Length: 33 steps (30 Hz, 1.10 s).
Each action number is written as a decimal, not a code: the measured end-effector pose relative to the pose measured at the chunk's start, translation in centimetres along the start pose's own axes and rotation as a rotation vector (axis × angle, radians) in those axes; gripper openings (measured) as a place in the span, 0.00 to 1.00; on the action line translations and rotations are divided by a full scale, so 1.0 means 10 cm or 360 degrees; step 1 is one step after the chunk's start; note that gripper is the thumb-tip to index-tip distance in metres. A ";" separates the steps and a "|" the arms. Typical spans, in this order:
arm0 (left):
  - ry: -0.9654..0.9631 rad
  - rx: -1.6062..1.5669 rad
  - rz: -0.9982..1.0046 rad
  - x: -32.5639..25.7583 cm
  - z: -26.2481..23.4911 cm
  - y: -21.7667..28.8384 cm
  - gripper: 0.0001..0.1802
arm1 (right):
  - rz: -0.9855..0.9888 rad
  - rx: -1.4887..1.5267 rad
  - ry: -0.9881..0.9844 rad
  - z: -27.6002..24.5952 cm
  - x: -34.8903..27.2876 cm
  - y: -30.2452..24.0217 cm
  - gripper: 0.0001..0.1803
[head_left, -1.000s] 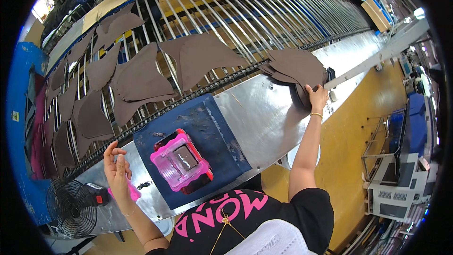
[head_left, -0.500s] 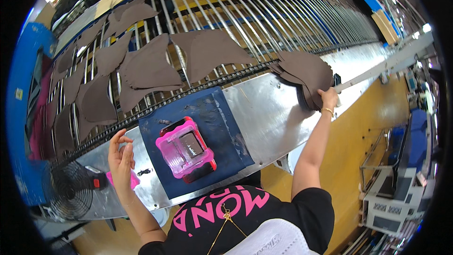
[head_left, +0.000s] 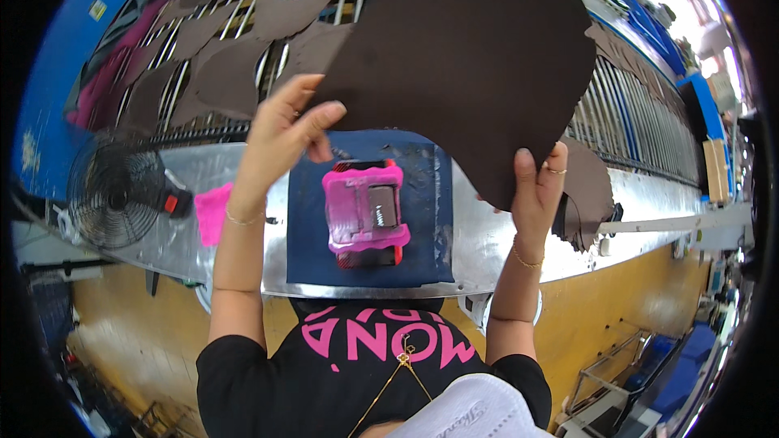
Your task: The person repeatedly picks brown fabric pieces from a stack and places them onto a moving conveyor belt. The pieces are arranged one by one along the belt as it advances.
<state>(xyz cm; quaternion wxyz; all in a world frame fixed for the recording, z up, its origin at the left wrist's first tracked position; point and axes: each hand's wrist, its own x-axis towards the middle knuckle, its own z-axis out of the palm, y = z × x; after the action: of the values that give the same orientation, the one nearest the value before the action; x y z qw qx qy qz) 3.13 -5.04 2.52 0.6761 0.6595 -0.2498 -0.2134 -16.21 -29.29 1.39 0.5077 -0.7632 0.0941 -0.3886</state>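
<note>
A large, flat, dark brown cut piece of leather-like sheet [head_left: 462, 49] is raised in front of me, above the bench. My right hand [head_left: 535, 195] grips its lower right corner, thumb in front and fingers mostly hidden behind. At the left tip of the piece, my left hand [head_left: 292, 126] pinches the edge between thumb and fingers. Below lies a pink template-like frame [head_left: 345, 203] with a red-and-black part under it, on a dark blue mat [head_left: 426, 255]. More brown pieces in a stack [head_left: 588, 182] rest on the bench behind my right hand.
Similar brown pieces [head_left: 223, 73] lie spread over a rack of metal bars [head_left: 625, 113] beyond the metal bench [head_left: 479, 251]. On the left stand a round wire-guarded fan [head_left: 118, 195] and a pink cloth [head_left: 213, 215]. A pale metal arm [head_left: 657, 225] reaches in from the right.
My right hand has brought a brown piece from the stack up in front of me. My left hand has moved from empty air to its left edge. The view has turned.
</note>
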 end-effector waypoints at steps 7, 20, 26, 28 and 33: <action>0.0495 0.0391 0.0372 -0.72 -0.95 0.34 0.09 | 0.0137 0.0236 -0.0756 0.72 -0.16 0.04 0.16; -0.0120 0.1206 0.0252 -0.90 -0.71 0.05 0.04 | -0.0062 -0.0466 -0.0976 0.15 -0.33 0.30 0.05; -0.0478 0.1337 0.0655 -0.47 -0.10 -0.13 0.06 | 0.0344 -0.0649 -0.0666 -0.60 -0.72 0.57 0.10; -0.0639 0.1341 0.0755 -0.35 0.10 -0.12 0.06 | 0.0398 -0.0680 -0.0559 -0.93 -0.81 0.61 0.11; -0.1078 0.1458 0.1101 -0.08 0.64 -0.19 0.05 | 0.0496 -0.0675 -0.0636 -1.61 -0.79 0.21 0.10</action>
<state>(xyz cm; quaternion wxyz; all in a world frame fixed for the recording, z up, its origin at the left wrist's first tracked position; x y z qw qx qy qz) -1.40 -9.65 0.64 0.2412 0.6585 -0.7110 -0.0518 -32.16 -37.36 -1.36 0.3991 -0.8894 0.1872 -0.1206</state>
